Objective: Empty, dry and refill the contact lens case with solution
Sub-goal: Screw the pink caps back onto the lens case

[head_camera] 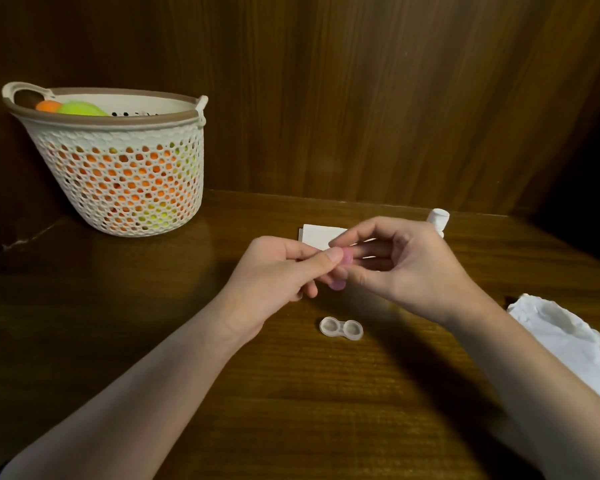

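Observation:
The clear contact lens case (pixel 341 328) lies uncapped on the wooden table, just in front of my hands. My left hand (pixel 274 271) pinches a pink cap (pixel 347 256) between thumb and fingers. My right hand (pixel 406 268) meets it at that cap, fingers curled around it. A second pink cap (pixel 337 285) shows just below, tucked under the fingers; which hand holds it I cannot tell. The white solution bottle (pixel 438 220) stands behind my right hand, mostly hidden.
A white mesh basket (pixel 118 168) with orange and green items stands at the back left. A folded white tissue (pixel 321 235) lies behind my hands. A crumpled white tissue (pixel 575 337) lies at the right edge. Wooden panels (pixel 395 98) wall the back.

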Available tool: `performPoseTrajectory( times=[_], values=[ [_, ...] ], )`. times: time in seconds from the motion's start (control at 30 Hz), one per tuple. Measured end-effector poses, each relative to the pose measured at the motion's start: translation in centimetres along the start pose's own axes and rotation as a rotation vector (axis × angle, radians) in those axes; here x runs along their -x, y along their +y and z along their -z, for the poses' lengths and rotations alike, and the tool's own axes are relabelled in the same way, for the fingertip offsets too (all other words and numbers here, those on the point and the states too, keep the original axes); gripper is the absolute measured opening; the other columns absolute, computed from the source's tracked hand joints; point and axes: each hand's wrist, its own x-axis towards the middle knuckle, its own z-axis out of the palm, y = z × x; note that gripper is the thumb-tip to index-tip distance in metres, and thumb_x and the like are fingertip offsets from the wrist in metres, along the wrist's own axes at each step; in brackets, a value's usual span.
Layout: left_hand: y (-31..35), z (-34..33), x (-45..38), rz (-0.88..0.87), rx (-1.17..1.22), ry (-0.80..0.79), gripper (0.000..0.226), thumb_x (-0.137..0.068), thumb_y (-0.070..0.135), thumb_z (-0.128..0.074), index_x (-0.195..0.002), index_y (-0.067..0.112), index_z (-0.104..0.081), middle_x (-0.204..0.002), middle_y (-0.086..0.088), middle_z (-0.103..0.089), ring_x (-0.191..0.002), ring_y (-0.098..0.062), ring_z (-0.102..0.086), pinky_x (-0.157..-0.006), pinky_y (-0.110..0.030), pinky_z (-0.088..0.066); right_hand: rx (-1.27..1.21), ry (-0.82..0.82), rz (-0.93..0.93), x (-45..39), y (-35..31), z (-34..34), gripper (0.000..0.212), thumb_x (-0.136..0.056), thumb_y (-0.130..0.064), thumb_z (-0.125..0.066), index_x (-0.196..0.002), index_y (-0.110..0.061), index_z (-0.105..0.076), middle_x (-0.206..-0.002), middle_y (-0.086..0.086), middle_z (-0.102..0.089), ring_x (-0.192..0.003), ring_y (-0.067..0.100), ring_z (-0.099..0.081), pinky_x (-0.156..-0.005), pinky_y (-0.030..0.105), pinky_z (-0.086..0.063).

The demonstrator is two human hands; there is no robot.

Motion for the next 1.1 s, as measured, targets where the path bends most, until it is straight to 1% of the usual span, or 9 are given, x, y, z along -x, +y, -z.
performPoseTrajectory(
  times=[0.13, 0.23, 0.33, 0.43, 0.57, 0.7, 0.87, 0.97, 1.1],
  values=[
    [-0.1, -0.7, 0.2, -0.035, -0.147, -0.001, 0.023, -0.092, 0.049, -0.079, -0.086, 0.028, -0.086, -0.08, 0.01, -0.08, -0.064, 0.001, -0.067, -0.058, -0.009, -0.046, 0.126, -0.014, -0.023, 1.3, 0.1, 0.0, 0.028, -0.083, -0.021, -0.092, -0.108, -0.023, -0.08, -0.104, -0.011, -0.082, -0.1, 0.01, -0.08, -0.087, 0.032, -0.067],
    [-0.1, -1.0, 0.3, -0.041, -0.175, -0.014, 0.019, -0.097, 0.043, -0.074, -0.089, 0.03, -0.084, -0.079, 0.015, -0.08, -0.061, 0.001, -0.066, -0.055, -0.006, -0.046, 0.155, -0.007, -0.022, 2.1, 0.1, 0.4, 0.029, -0.084, -0.027, -0.088, -0.112, -0.026, -0.081, -0.105, -0.017, -0.082, -0.101, 0.007, -0.079, -0.088, 0.029, -0.066],
    [-0.3, -0.8, 0.5, -0.082, -0.258, -0.009, 0.014, -0.101, 0.036, -0.071, -0.096, 0.03, -0.083, -0.077, 0.022, -0.077, -0.064, 0.003, -0.068, -0.059, -0.006, -0.048, 0.137, -0.001, -0.032, 2.7, 0.5, 0.6, 0.029, -0.085, -0.025, -0.088, -0.114, -0.025, -0.082, -0.108, -0.016, -0.082, -0.102, 0.005, -0.079, -0.089, 0.027, -0.065],
    [-1.1, -0.1, 1.0, -0.159, -0.417, -0.059, 0.01, -0.097, 0.031, -0.077, -0.107, 0.032, -0.08, -0.082, 0.026, -0.073, -0.069, 0.004, -0.066, -0.059, -0.009, -0.048, 0.057, -0.025, -0.059, 3.2, 1.0, 0.7, 0.028, -0.083, -0.019, -0.09, -0.11, -0.022, -0.083, -0.11, -0.014, -0.081, -0.101, 0.009, -0.08, -0.089, 0.026, -0.065],
    [-1.9, 1.2, 1.4, -0.205, -0.611, -0.152, 0.028, -0.089, 0.048, -0.082, -0.116, 0.044, -0.073, -0.104, 0.023, -0.067, -0.088, -0.002, -0.063, -0.062, -0.015, -0.048, 0.058, -0.111, -0.087, 3.3, 0.9, 1.3, 0.031, -0.082, -0.022, -0.09, -0.111, -0.031, -0.081, -0.108, -0.02, -0.082, -0.101, 0.004, -0.079, -0.086, 0.017, -0.062],
    [-2.1, 1.3, 0.9, -0.246, -0.772, -0.226, 0.045, -0.077, 0.072, -0.07, -0.117, 0.051, -0.069, -0.102, 0.031, -0.064, -0.094, 0.018, -0.055, -0.057, -0.007, -0.042, 0.154, -0.212, -0.131, 3.1, 0.8, 1.5, 0.03, -0.084, -0.025, -0.091, -0.111, -0.035, -0.081, -0.112, -0.023, -0.08, -0.105, 0.001, -0.076, -0.092, 0.018, -0.06],
    [-2.5, 1.2, 0.7, -0.277, -0.828, -0.23, 0.043, -0.077, 0.072, -0.07, -0.115, 0.05, -0.07, -0.098, 0.031, -0.066, -0.092, 0.026, -0.051, -0.061, -0.012, -0.034, 0.208, -0.285, -0.167, 3.0, 0.7, 1.7, 0.03, -0.082, -0.029, -0.091, -0.11, -0.034, -0.083, -0.101, -0.022, -0.081, -0.099, 0.0, -0.077, -0.089, 0.012, -0.056],
    [-2.7, 1.2, 0.5, -0.272, -0.813, -0.22, 0.042, -0.077, 0.07, -0.073, -0.114, 0.049, -0.072, -0.097, 0.031, -0.067, -0.09, 0.027, -0.051, -0.062, -0.014, -0.034, 0.189, -0.314, -0.172, 3.0, 0.7, 1.6, 0.032, -0.081, -0.032, -0.091, -0.112, -0.033, -0.082, -0.102, -0.021, -0.082, -0.098, 0.0, -0.077, -0.088, 0.013, -0.057],
    [-2.8, 1.1, 0.3, -0.281, -0.805, -0.222, 0.036, -0.078, 0.067, -0.076, -0.11, 0.049, -0.073, -0.095, 0.031, -0.068, -0.089, 0.026, -0.053, -0.06, -0.01, -0.032, 0.198, -0.333, -0.166, 2.9, 0.8, 1.5, 0.03, -0.083, -0.031, -0.092, -0.111, -0.035, -0.082, -0.103, -0.021, -0.081, -0.099, 0.0, -0.077, -0.086, 0.013, -0.058]
  ],
)
